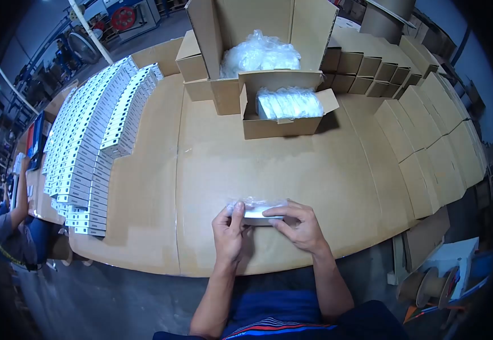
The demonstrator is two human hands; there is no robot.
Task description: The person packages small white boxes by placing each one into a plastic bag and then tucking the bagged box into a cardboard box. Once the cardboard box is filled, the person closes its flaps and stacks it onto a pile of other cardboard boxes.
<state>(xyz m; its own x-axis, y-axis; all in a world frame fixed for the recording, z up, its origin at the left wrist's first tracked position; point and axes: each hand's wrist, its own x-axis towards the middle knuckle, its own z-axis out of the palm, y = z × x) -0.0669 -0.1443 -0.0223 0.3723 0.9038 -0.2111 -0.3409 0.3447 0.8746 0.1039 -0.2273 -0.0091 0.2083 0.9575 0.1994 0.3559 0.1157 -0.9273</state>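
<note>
Two hands engaged: left hand [229, 229] and right hand [296, 225] pinched on ends of small white item in clear plastic wrap [256, 211], held at near edge of cardboard-covered table [212, 170]. Step judged: wrap being handled (opening or sealing unclear). Next move calls for steady two-ended grip. Open carton of bagged white items [287, 111] well apart.

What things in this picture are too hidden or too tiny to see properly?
Head view only:
- The small white item in clear wrap: the left hand and right hand cover its ends, so what it is stays unclear.
- Print on the white boxes: too small to read.
- Contents of the bags in the open carton: blurred by crinkled plastic.
- The person at the left edge: partly cut off.
</note>
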